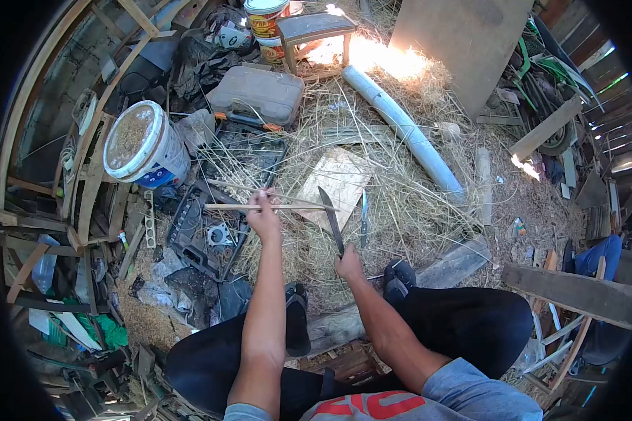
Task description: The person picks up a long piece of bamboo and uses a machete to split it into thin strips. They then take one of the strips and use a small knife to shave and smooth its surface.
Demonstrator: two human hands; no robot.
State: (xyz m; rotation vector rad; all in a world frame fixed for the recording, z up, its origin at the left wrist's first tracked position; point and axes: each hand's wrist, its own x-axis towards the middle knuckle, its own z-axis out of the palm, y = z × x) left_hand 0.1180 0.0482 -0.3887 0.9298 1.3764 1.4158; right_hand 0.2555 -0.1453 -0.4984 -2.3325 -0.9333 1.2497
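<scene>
The thin stick (298, 208) is held level out in front of the person's knees, above the straw-covered ground, with the left hand (263, 219) closed around it near its middle so both ends poke out sideways. The right hand (347, 265) is wrapped tight round the handle of a knife (330, 219), blade pointing up and away, its tip just under the stick's right end. Whether steel actually touches wood is hard to tell from here. Just beside that blade a second knife (364, 219) lies loose on the straw (400, 203), and right behind both sits a pale plywood board (338, 175) lying flat. Left of the stick there's an open black tool tray (211, 231) with bits in it, and further back a closed grey case (258, 91). A white bucket (144, 144) full of something grainy leans on its side at the left. A long pale pipe (407, 130) runs diagonally across the straw on the right, and at the top there's a small stool (314, 29) next to a paint can (263, 17) — pretty cluttered shed all round.
</scene>
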